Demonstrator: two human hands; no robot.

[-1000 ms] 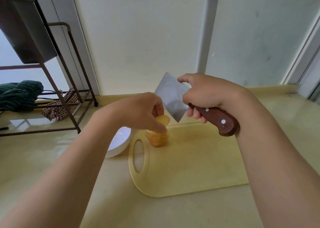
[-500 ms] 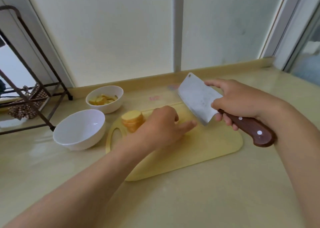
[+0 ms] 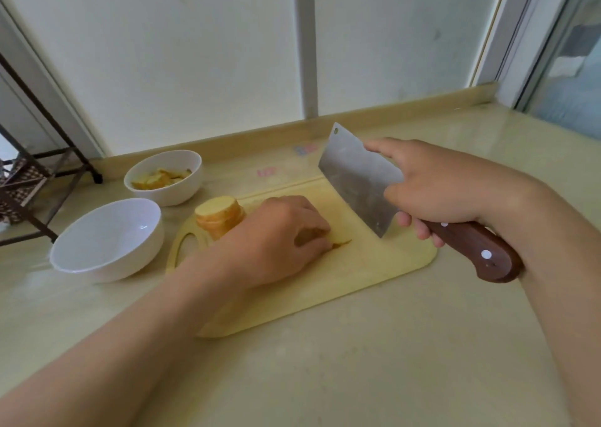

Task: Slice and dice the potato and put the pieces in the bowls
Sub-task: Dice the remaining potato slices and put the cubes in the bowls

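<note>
A stack of potato slices (image 3: 220,216) stands at the left end of the yellow cutting board (image 3: 374,274). Just right of it, my left hand (image 3: 279,241) lies on the board with its fingers curled over a thin potato slice (image 3: 342,243); only the slice's edge shows. My right hand (image 3: 435,192) grips a cleaver's brown wooden handle (image 3: 478,251). The cleaver's blade (image 3: 356,179) hangs tilted above the board, right of my left hand. An empty white bowl (image 3: 107,238) sits left of the board. Behind that one, a second white bowl (image 3: 166,189) holds cut potato pieces.
The beige counter (image 3: 357,361) ends at a white wall behind, with a low raised ledge (image 3: 260,137) along it. A dark metal rack (image 3: 39,173) stands at the far left. A window frame (image 3: 536,36) rises at the right.
My left hand left the stack of slices and moved right along the board, its fingers now curled over a slice. The cleaver stays raised beside it. My view has turned left and down.
</note>
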